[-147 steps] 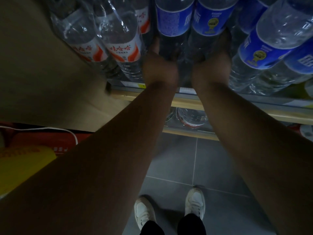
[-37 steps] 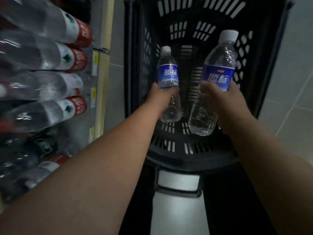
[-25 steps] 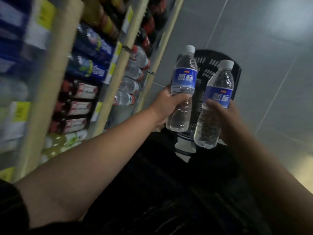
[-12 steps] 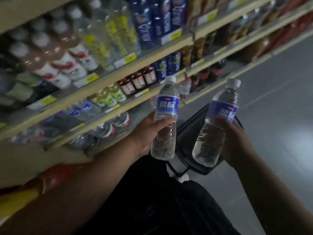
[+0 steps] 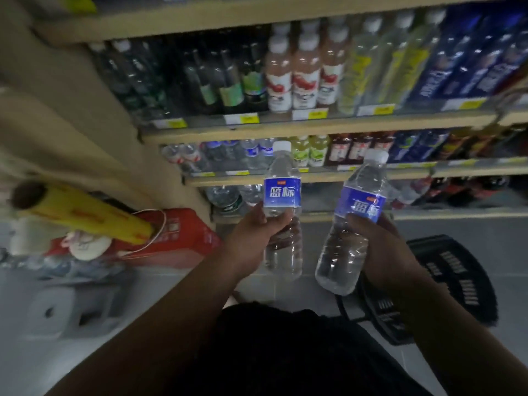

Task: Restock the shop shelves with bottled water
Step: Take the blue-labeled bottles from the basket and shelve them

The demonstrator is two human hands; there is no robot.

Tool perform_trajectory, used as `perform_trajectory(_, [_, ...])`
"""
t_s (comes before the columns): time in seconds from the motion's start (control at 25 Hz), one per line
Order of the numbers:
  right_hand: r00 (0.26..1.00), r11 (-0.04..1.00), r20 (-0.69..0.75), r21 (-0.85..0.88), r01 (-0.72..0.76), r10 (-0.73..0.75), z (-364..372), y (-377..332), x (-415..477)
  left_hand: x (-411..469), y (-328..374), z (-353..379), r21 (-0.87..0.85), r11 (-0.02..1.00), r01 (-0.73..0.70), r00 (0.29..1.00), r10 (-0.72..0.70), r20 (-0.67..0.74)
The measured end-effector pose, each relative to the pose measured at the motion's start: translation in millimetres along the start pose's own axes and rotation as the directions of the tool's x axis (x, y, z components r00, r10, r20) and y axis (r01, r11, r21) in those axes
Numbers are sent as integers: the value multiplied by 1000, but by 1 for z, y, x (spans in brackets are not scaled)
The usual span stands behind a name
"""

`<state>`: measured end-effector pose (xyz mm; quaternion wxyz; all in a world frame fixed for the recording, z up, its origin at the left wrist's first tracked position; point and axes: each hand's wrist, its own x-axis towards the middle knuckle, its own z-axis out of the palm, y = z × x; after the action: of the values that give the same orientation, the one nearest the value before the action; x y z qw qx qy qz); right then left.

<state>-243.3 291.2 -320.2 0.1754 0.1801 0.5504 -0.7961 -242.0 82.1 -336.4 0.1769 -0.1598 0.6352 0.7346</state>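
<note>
As drinks (image 5: 305,78) fill shelves (image 5: 314,125), basket (image 5: 457,281) stands

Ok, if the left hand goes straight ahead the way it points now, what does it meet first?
Probably the lowest shelf: the left hand, holding a blue-label bottle, points at the clear water bottles standing there. Nothing shows in between, though depth is hard to judge.
</note>
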Motion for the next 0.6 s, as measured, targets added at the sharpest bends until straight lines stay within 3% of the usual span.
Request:
perform_trajectory(0.24, [995, 981, 79, -180, 75, -62, 137, 54, 30, -23, 6, -134, -24, 1000, -18, 997, 16, -79])
perform_trajectory(0.6, [994, 982, 110, -185, 39, -19, 246, 129, 92, 7, -15, -257, -105, 994, 22, 986, -39, -161])
